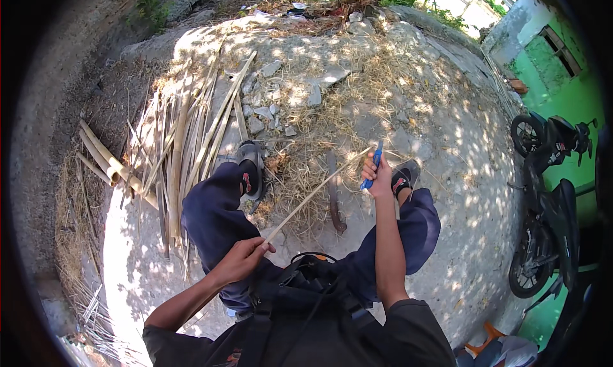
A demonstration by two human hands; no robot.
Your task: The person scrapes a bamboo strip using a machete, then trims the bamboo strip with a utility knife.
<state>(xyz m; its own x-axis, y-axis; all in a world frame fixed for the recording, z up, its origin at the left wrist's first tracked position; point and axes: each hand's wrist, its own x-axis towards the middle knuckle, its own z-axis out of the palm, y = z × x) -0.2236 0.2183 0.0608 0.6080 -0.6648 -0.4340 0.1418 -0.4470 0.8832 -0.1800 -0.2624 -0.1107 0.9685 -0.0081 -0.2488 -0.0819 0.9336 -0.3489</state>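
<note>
Bamboo strip: a thin pale strip (317,191) runs slantwise across the middle of the frame, from lower left to upper right, above the ground between the person's knees.
Long axis: near end in the left hand, far end up past the right hand toward the upper right of centre.
Left hand: the left hand (244,258) sits in the lower left of centre, its grip pinched on the near end of the strip, fingers curled round it.
Right hand: the right hand (378,175) is right of centre, its grip pressed together round the blue handle of a knife (373,166), which stands nearly upright and meets the strip close to its far end.
Nearer hand: the right hand is at the working end; the left only steadies the tail.
Blade against strip: touching or just beside; I cannot tell which.
On the ground: a dark curved chopping blade (334,191) lies under the strip, apart from both hands, on dry shavings.
Left side: a heap of split bamboo slats (185,143) and a few whole bamboo poles (105,159), well apart from the strip.
Feet: a sandalled foot (250,169) at centre left, another (403,179) just beside the right hand.
Right edge: a parked motorbike (549,201), well apart.
In the way: nothing lies across the strip's line.
</note>
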